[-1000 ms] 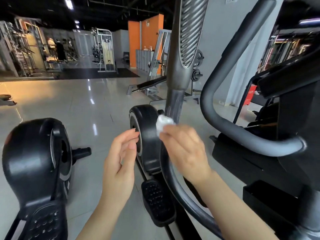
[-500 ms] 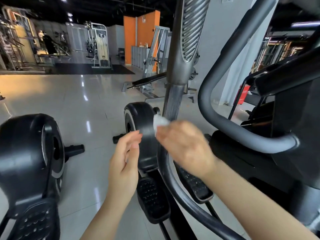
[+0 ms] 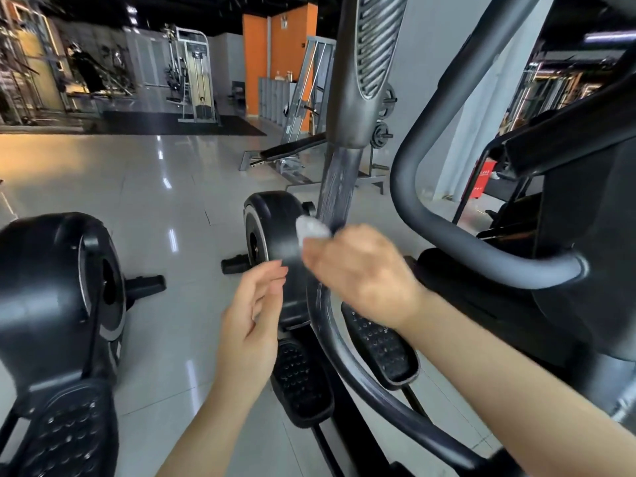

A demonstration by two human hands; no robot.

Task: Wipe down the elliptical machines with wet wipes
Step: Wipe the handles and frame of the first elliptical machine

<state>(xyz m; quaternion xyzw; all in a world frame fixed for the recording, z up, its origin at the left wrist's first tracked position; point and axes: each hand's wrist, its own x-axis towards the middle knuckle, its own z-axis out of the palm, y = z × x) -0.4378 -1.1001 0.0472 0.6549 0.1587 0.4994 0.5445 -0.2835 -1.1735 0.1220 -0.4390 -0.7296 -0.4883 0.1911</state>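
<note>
Head view: right hand (image 3: 361, 273) grips a balled-up white wet wipe (image 3: 312, 230), fingers curled round it, pressing it vs. the grey upright bar (image 3: 335, 197) of the near elliptical machine (image 3: 585, 304). Wipe sits low on that bar, just under the ribbed handle section (image 3: 375, 46), in front of the black flywheel housing (image 3: 275, 228). Bar surface above the wipe looks streaky. Hand is motion-blurred.

Left hand (image 3: 254, 318) hovers just left of & below the wipe, palm turned inward, fingers relaxed & a bit bent, holding nothing; fingertips near the flywheel housing, can't tell if touching.

Curved grey handlebar (image 3: 481, 256) loops to the right of the bar. Two studded black pedals (image 3: 299, 383) below the hands, one either side of the curved lower arm.

2nd elliptical (image 3: 58, 297) far left, black, w/ its own pedal at the bottom edge, well apart from the hands.

Bkgd: glossy pale tiled floor (image 3: 172, 201), weight bench (image 3: 292, 149) behind the bar, cable machine (image 3: 196, 77) further back, orange wall (image 3: 278, 60), red object (image 3: 480, 180) at right by the machine frame.
</note>
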